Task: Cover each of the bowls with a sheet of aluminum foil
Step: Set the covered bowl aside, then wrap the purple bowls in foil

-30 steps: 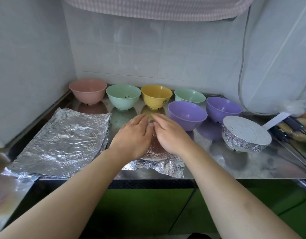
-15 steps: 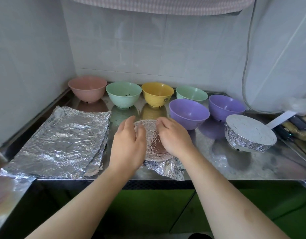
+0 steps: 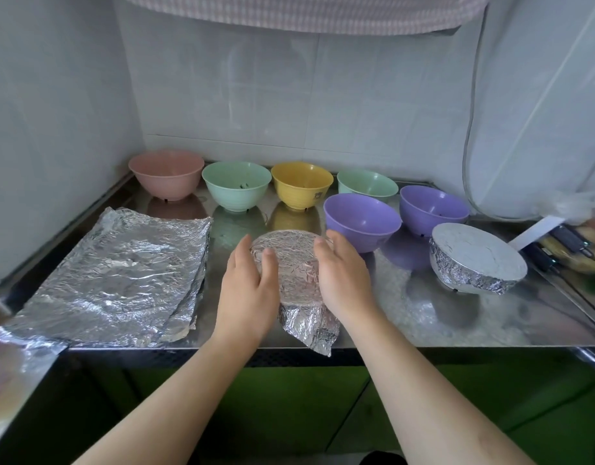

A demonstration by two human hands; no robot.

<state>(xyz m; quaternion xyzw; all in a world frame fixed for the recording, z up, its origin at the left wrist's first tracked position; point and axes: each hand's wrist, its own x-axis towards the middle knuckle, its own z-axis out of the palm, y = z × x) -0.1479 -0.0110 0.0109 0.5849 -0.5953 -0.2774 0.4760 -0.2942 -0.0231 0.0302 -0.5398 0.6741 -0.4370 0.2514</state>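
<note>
A bowl under a foil sheet [image 3: 291,263] stands near the counter's front edge, a loose foil corner hanging toward me. My left hand [image 3: 249,286] presses the foil down on the bowl's left side, thumb on top. My right hand [image 3: 343,276] presses its right side with fingers nearly straight. Behind stand open bowls: pink [image 3: 167,177], mint green [image 3: 236,184], yellow [image 3: 302,183], another green [image 3: 368,186] and two purple [image 3: 361,219] [image 3: 433,208]. A fully foil-covered bowl [image 3: 477,258] sits at the right.
A stack of foil sheets [image 3: 115,276] lies flat on the left of the steel counter [image 3: 423,317]. Tiled walls close the left and back. Dark tools and a white strip [image 3: 564,239] lie at the far right, with a cable hanging above.
My hands slid from the top middle of the foil outward and down to the bowl's two sides, leaving the flat foil top showing between them.
</note>
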